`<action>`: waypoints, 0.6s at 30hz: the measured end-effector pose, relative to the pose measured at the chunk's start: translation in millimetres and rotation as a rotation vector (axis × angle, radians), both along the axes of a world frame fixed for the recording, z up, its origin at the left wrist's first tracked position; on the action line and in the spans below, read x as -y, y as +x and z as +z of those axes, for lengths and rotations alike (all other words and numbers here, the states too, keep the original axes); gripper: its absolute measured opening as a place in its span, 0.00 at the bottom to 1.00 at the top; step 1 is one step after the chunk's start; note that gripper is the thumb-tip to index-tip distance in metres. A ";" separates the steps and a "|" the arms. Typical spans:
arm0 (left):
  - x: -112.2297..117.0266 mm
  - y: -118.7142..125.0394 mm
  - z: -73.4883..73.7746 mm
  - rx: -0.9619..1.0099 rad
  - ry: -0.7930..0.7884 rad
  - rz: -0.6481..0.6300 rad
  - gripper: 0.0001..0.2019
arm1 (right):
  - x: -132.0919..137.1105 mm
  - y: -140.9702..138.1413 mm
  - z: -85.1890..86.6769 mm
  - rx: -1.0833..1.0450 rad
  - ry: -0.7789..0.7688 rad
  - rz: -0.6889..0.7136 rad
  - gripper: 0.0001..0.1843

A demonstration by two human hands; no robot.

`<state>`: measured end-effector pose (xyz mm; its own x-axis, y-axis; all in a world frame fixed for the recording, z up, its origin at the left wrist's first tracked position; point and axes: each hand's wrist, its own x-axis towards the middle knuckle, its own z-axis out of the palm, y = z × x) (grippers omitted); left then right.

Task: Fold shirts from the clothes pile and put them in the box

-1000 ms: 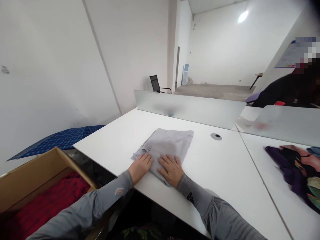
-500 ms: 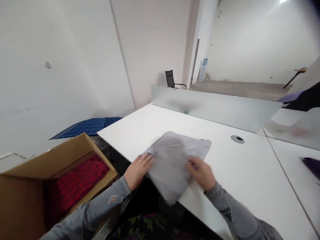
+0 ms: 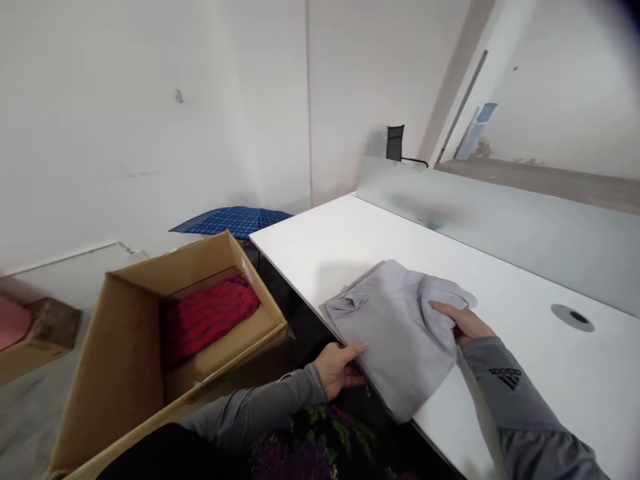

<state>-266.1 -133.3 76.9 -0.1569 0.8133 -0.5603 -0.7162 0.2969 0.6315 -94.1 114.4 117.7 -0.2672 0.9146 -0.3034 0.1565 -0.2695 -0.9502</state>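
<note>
My left hand's [image 3: 340, 365] fingers are curled under the near edge of the folded grey shirt [image 3: 400, 333], thumb on top, pinching the cloth at the lip of the white table [image 3: 525, 373]. My right hand's [image 3: 463, 323] fingers are wrapped around the far right corner, bunching the fabric there. A second ago both palms lay flat on the shirt, pressing it down in the middle of the table; now the shirt has slid toward me and its near part hangs over the edge, half lifted. I judge the smoothing is over and the shirt is being picked up as a folded bundle. My view has swung left, so the open cardboard box [image 3: 125, 347] with a red garment [image 3: 207, 317] inside now sits plainly beside the table, beyond it a blue checked umbrella [image 3: 233, 220].
</note>
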 end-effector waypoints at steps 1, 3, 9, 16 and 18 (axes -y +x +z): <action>1.4 -0.9 0.9 0.022 0.022 -0.016 0.32 | 11.9 -11.1 7.1 -0.026 -0.025 0.034 0.19; 4.0 -3.7 1.5 0.069 0.061 -0.049 0.33 | 39.5 -32.8 26.1 -0.067 -0.051 0.111 0.21; 3.8 -24.4 -1.4 0.170 0.150 0.039 0.32 | 119.8 -101.4 87.5 -0.158 0.105 0.551 0.21; 97.0 -109.9 45.5 -0.189 0.331 0.351 0.23 | 166.0 -167.4 108.9 -0.204 0.271 0.805 0.27; 139.0 -143.5 58.3 -0.377 0.277 0.424 0.24 | 176.8 -191.0 105.5 -0.233 0.300 0.842 0.26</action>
